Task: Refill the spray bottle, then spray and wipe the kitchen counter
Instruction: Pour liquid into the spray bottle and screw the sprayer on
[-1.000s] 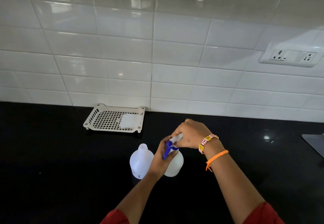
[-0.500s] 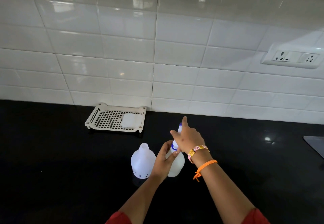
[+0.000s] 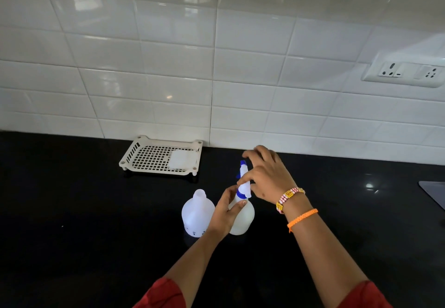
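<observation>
A white spray bottle (image 3: 244,221) with a blue and white spray head (image 3: 243,180) stands upright on the black counter (image 3: 84,223). My left hand (image 3: 225,215) grips the bottle at its shoulder and neck. My right hand (image 3: 268,175) holds the spray head from the right, thumb against its side and fingers curved over the top. The head's nozzle points away from me. Just left of it stands a second translucent white bottle (image 3: 196,211), its neck uncapped.
A cream perforated tray (image 3: 144,156) sits against the tiled wall and holds a white folded cloth or pad (image 3: 182,159). A wall socket (image 3: 407,73) is at the upper right. A grey flat edge (image 3: 433,193) shows at the far right.
My right hand went from a closed grip on the spray head to fingers stretched out, and now curves over it again. The nozzle now points away. My left hand stays on the bottle.
</observation>
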Action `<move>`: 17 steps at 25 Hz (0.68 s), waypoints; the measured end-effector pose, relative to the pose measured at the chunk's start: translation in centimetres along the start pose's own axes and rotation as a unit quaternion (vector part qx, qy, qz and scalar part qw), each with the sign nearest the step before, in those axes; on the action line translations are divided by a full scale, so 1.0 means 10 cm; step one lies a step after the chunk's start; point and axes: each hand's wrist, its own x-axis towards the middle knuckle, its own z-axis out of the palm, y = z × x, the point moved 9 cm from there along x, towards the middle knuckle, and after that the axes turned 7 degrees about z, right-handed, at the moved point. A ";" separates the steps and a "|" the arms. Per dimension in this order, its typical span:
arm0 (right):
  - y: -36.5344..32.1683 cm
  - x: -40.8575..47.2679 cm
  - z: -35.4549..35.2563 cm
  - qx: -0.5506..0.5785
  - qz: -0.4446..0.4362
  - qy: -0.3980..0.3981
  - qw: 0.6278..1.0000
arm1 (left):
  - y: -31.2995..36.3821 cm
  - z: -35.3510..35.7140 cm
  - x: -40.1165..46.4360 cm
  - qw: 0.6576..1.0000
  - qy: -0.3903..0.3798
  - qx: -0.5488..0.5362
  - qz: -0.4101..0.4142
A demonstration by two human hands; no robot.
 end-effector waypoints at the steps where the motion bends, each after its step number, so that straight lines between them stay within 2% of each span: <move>1: -0.04 0.01 0.02 -0.010 -0.021 -0.010 1.000 | 0.00 -0.01 0.00 1.000 0.003 0.005 0.002; 3: -0.10 0.05 0.10 -0.007 -0.031 -0.066 0.997 | 0.01 -0.02 0.01 1.000 0.000 0.012 0.001; 5: -0.07 0.10 0.13 0.008 0.031 -0.101 0.994 | -0.01 -0.04 0.02 1.000 -0.005 0.016 -0.009; 8: 0.00 0.18 0.11 0.022 0.131 -0.086 0.987 | -0.04 -0.03 0.00 1.000 -0.007 0.019 -0.016; 13: 0.17 0.21 0.12 0.063 0.238 -0.109 0.963 | -0.01 -0.01 0.03 0.999 -0.007 0.045 -0.017; 15: 0.17 0.20 0.12 0.070 0.272 -0.112 0.953 | 0.03 0.00 0.04 0.998 -0.002 0.056 -0.014; 17: 0.15 0.20 0.15 0.078 0.268 -0.115 0.953 | 0.04 -0.01 0.01 0.998 0.002 0.067 -0.013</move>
